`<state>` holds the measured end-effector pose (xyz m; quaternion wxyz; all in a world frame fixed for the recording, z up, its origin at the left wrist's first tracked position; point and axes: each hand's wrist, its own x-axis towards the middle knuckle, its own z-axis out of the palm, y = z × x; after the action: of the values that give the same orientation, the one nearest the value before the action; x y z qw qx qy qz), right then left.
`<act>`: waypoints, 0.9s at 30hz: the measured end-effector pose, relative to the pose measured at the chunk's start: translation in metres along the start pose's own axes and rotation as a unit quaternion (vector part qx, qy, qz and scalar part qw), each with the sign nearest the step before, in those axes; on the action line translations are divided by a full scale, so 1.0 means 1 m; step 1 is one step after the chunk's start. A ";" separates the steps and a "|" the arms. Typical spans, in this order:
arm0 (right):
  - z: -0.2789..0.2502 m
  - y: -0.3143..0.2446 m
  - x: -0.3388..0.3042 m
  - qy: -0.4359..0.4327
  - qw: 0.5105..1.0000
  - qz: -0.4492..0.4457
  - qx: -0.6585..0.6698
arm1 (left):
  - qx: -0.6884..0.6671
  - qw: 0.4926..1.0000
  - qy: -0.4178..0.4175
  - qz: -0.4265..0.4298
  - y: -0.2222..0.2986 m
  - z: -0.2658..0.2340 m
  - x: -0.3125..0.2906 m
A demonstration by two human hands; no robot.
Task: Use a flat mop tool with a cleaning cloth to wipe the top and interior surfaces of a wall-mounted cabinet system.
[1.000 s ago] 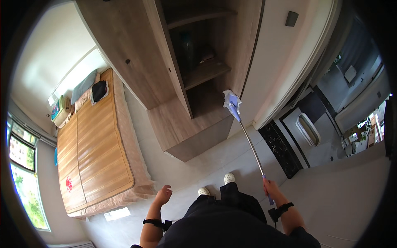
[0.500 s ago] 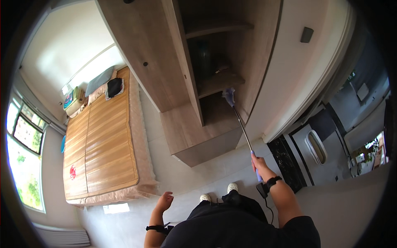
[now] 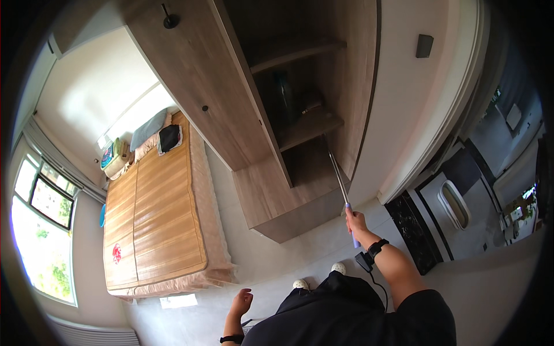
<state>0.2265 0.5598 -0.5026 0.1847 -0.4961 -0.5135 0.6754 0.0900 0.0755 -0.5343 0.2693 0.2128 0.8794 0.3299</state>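
My right hand (image 3: 355,221) is closed round the purple handle of a duster (image 3: 339,179) with a thin metal rod. The rod slants up and away into the lowest compartment of a wooden cabinet (image 3: 307,130). Its dusting head cannot be made out in the dark there, near the right side wall. To the left of my body, my left hand (image 3: 242,301) hangs in the air with loosely bent fingers and holds nothing that I can see.
A bed with a bamboo mat (image 3: 167,213) stands at the left beside a window (image 3: 43,225). The cabinet's low wooden ledge (image 3: 262,193) juts out ahead. To the right, a dark threshold (image 3: 412,230) leads to another room. My shoes (image 3: 338,268) stand on grey tiles.
The duster's head has gone from the front of the shelf edge into the dark compartment. My right hand has risen slightly. The whole view has shifted a little.
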 end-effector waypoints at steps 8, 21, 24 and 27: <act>-0.006 -0.024 -0.019 -0.022 1.000 -0.018 0.012 | 0.008 0.998 -0.046 0.039 0.021 0.012 0.028; -0.077 0.021 -0.069 -0.027 0.999 -0.026 0.005 | 0.017 0.995 -0.037 0.090 0.024 0.009 0.046; -0.104 0.030 -0.105 -0.018 1.000 -0.022 -0.011 | 0.016 0.995 -0.037 0.095 0.023 0.011 0.049; -0.133 0.048 -0.134 0.026 0.999 0.020 -0.022 | 0.008 0.993 -0.030 0.115 0.034 0.007 0.055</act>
<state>0.4121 0.5065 -0.4781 0.1732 -0.5276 -0.5134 0.6543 0.0592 0.1325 -0.5333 0.2538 0.3244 0.8433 0.3453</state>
